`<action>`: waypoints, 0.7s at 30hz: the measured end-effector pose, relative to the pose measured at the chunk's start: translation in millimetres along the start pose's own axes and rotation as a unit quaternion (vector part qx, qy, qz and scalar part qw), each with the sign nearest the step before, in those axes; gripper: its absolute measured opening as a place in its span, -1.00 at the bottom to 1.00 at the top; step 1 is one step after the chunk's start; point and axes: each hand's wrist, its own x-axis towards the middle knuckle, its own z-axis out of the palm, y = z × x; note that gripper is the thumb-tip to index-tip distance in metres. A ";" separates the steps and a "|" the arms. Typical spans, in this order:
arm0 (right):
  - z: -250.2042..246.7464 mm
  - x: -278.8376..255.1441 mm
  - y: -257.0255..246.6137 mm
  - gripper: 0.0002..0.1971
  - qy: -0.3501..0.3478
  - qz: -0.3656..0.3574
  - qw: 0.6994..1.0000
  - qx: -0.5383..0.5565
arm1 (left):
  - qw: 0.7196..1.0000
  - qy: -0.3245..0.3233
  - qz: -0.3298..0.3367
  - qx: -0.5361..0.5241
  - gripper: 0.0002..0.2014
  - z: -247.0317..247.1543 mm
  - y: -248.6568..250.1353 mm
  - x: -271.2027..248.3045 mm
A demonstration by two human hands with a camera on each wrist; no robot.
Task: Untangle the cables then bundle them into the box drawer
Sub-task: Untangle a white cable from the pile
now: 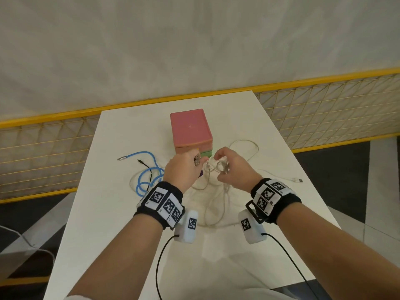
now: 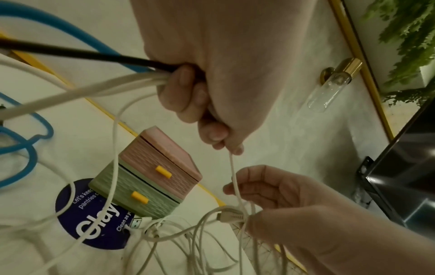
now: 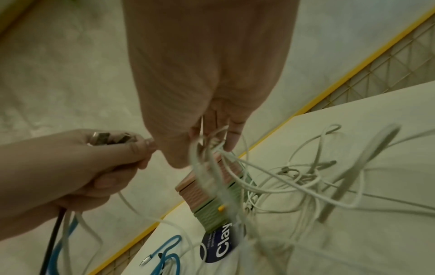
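Head view: both hands are raised over the table (image 1: 91, 213), just before the drawer box (image 1: 190, 131). The left hand (image 1: 184, 169) is fisted round several cable ends; the right hand (image 1: 231, 167) pinches tangled white cables (image 1: 213, 204).

Left wrist view: curled fingers (image 2: 186, 93) clamp black, blue and white leads; both drawers sit closed.

Right wrist view: fingertips (image 3: 233, 137) pinch thin white strands above the box.

Background around the table

Yellow-framed mesh fence (image 1: 324, 105) crosses mid-frame; round blue sticker (image 2: 94, 223) lower left; green plant (image 2: 404, 37) upper right.
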 end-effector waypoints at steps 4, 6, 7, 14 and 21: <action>5.2 -5.3 6.5 -0.65 0.053 -0.073 0.996 0.013 | 0.999 0.024 -0.035 -0.023 -0.70 -2.8 -6.6 2.9; 6.9 -8.1 7.6 -0.76 0.091 -0.096 0.991 0.017 | 0.998 0.033 -0.058 -0.014 -0.70 -3.8 -9.7 3.8; 6.3 -8.9 9.5 -0.83 0.108 -0.096 0.989 0.003 | 0.997 0.037 -0.071 -0.010 -0.70 -4.9 -12.3 4.4; 1.5 -13.0 28.6 -0.66 0.088 0.040 0.966 -0.239 | 0.998 0.022 -0.033 -0.055 -0.69 -24.8 -25.4 8.3; 27.6 9.5 -2.2 -0.82 -0.055 -0.069 0.989 -0.115 | 0.985 0.049 0.027 -0.166 -0.77 -31.0 -11.7 4.6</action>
